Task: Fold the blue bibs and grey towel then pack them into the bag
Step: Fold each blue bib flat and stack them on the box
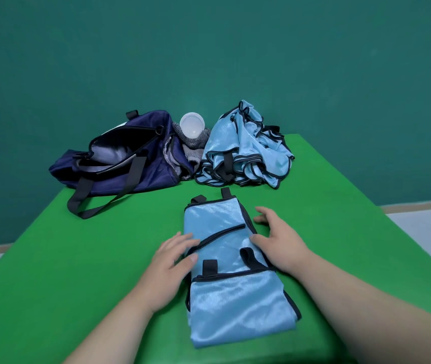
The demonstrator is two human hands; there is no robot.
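Note:
A light blue bib (231, 290) with black trim lies folded into a long strip on the green table, in front of me. My left hand (168, 269) rests flat on its left edge, fingers spread. On the strip's right edge lies my right hand (278, 241), palm down and open. A heap of crumpled blue bibs (248, 151) sits at the back right. The navy bag (127, 156) lies open at the back left, straps trailing forward. A grey towel (190, 151) is bunched between the bag and the heap.
A clear plastic cup (192, 124) lies on its side on the grey towel. The green table (91, 258) ends at the back just behind the bag and heap, against a dark green wall. Pale floor shows beyond both side edges.

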